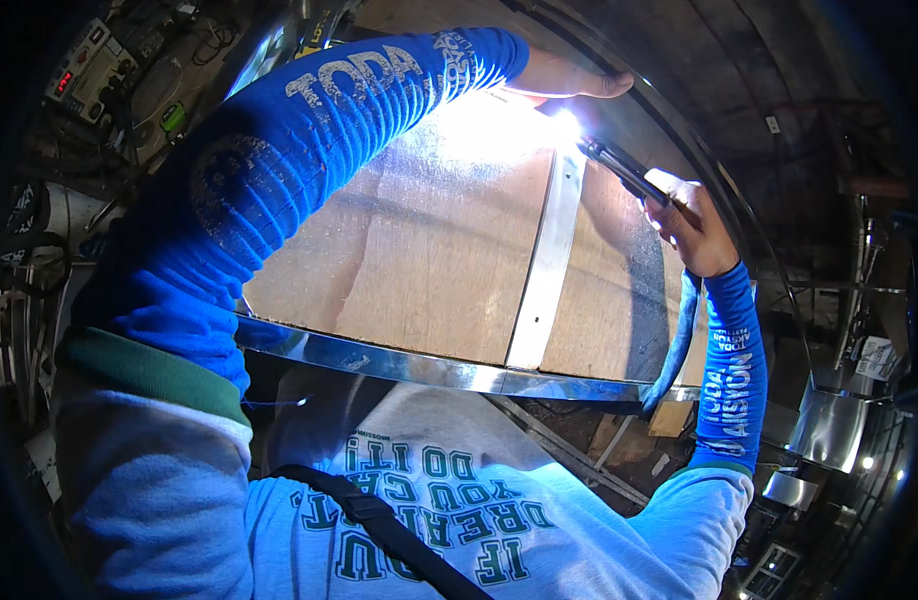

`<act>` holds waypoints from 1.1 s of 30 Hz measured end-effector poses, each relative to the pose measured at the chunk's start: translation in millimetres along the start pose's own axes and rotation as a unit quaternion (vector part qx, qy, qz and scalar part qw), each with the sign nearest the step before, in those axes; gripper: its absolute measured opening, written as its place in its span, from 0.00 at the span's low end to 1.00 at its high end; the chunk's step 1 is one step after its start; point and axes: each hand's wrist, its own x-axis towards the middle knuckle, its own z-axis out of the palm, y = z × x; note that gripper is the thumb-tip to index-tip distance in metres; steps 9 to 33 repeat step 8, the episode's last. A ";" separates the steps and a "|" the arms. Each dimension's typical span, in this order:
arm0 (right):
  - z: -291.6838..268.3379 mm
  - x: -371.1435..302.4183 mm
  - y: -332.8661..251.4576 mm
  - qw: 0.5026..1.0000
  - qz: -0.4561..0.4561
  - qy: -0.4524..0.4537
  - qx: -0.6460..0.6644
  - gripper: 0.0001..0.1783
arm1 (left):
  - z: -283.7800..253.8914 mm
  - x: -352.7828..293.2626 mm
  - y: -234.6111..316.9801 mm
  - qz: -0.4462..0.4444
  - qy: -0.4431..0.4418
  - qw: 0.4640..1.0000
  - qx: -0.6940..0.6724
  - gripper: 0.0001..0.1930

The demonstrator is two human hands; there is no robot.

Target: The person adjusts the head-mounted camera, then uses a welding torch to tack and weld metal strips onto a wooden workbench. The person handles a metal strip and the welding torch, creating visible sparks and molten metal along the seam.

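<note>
My right hand (694,228) is closed around a black welding torch (627,172) whose tip points up and left. A blindingly bright arc (567,126) burns at the tip, by the far end of a flat metal strip (547,270). Beyond the glow, my left hand (569,78) reaches across with fingers stretched toward the far metal edge; glare and the sleeve hide part of it. The strip crosses a brown wooden panel (429,250). A shiny metal band (399,358) borders the panel's near side. From the torch, a blue-covered cable (679,335) hangs over that band.
A machine with a lit red display (79,65) stands at the upper left, near cables and a green item (174,117). Below the panel's near edge lie metal bars (569,450) and a wood offcut (669,418). Shiny metal pieces (829,428) stand at the right.
</note>
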 end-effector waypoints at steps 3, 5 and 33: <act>0.0 -6.9 -1.6 0.997 -0.072 -0.020 -0.021 0.26 | -1.6 -2.7 3.7 -0.011 0.007 1.000 0.015 0.67; 0.2 -8.2 -2.8 0.996 -0.073 -0.013 -0.044 0.27 | -3.7 -7.1 6.6 0.018 0.005 1.000 -0.010 0.68; 0.6 -7.0 -5.6 0.995 -0.076 0.000 -0.064 0.29 | -5.3 -12.4 12.1 0.011 -0.009 1.000 -0.007 0.67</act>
